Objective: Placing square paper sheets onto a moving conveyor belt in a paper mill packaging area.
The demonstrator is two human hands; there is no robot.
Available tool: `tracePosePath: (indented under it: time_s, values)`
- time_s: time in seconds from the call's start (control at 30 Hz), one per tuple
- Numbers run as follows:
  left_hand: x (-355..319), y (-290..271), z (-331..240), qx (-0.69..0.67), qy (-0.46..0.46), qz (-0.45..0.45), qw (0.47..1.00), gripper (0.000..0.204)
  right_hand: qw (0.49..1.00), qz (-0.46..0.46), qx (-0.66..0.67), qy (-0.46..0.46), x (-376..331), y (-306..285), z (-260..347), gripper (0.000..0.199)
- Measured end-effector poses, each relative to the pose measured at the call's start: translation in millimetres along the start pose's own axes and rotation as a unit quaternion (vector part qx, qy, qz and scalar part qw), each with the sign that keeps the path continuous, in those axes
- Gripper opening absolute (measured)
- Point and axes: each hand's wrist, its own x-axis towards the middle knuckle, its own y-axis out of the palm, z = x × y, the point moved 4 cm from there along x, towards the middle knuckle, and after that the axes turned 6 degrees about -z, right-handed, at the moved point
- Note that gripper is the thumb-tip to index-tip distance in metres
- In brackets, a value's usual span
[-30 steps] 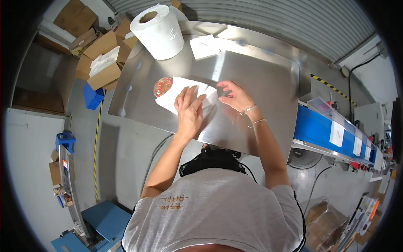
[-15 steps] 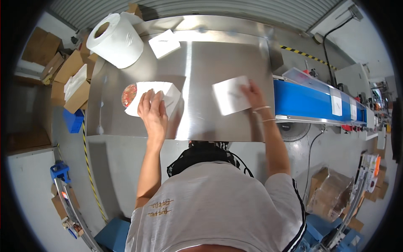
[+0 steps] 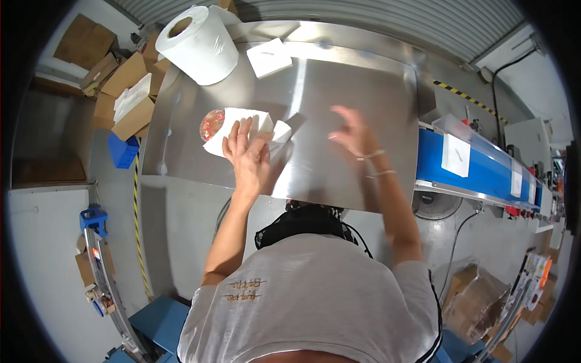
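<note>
On the steel table, my left hand (image 3: 248, 160) lies over a small stack of flat white packets (image 3: 254, 118), its fingers bent onto them. One piece of white (image 3: 280, 133) stands up at the stack's right side. A round thing with a red mottled pattern (image 3: 212, 126) shows from under the stack's left edge; the rest of it is covered. My right hand (image 3: 357, 133) is over the right part of the table, blurred, thumb and fingers apart, with nothing in it. Beyond it, a flat white packet (image 3: 456, 155) lies on the blue conveyor belt (image 3: 428, 151).
A big white roll (image 3: 196, 48) stands at the table's (image 3: 357, 78) back left corner, with another white packet (image 3: 269, 58) beside it. Farther along the belt are more white packets (image 3: 516, 176). Open cardboard boxes (image 3: 130, 91) and a blue bin (image 3: 123, 151) are at the left.
The packet that was in my right hand is out of it, and one now lies at the belt's near end. Packets on the belt have shifted right. A piece of the left stack has lifted.
</note>
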Motion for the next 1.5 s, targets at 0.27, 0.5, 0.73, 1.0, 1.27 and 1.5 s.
tracePosePath:
  time_s: [0.27, 0.5, 0.73, 1.0, 1.27, 1.5]
  values:
    - [5, -7, 16, 0.035, -0.022, -0.005, 0.999, 0.039, 0.961, 0.111, 0.240, 0.076, 9, 60, 17, 0.035]
    - [0, -12, 31, 0.049, -0.016, -0.036, 0.998, 0.033, 0.933, -0.258, -0.093, 0.233, -85, -118, -126, 0.031]
    - [1, -11, 27, 0.037, 0.021, -0.064, 0.997, 0.033, 0.740, -0.370, -0.549, 0.116, -120, -220, -131, 0.061]
    - [-2, -12, 26, 0.057, 0.031, -0.068, 0.996, 0.028, 0.986, -0.107, -0.094, -0.082, 8, 8, 1, 0.054]
    - [1, -20, 23, 0.023, 0.034, -0.015, 0.999, 0.025, 0.970, 0.193, 0.147, -0.014, 54, 101, 69, 0.042]
    - [5, -11, 44, 0.061, 0.004, -0.055, 0.997, 0.038, 0.920, 0.029, 0.354, 0.168, -4, 55, -7, 0.020]
